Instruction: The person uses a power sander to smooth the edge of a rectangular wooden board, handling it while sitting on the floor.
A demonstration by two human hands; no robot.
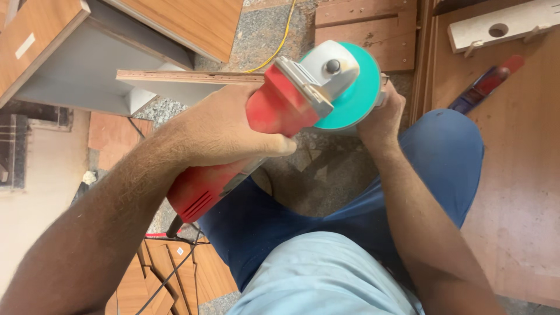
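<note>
Left hand [224,131] wrapped tight around the red body of an angle grinder [274,111], fingers closed over its top. Just ahead of that grip sits the grinder's grey head and teal disc [350,93]. Right hand [382,114], beyond the disc, is closed on something it hides. A thin wood-edged panel [186,76] runs leftward from behind the grip. Below lie the person's blue trousers [443,157]; farther right, a red-and-blue tool [487,84] on a board.

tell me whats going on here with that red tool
A person holds a red angle grinder with a teal disc guard. The left hand grips its body; the right hand is at the head, beside a thin wooden strip. Wood panels lie around on the floor.
</note>
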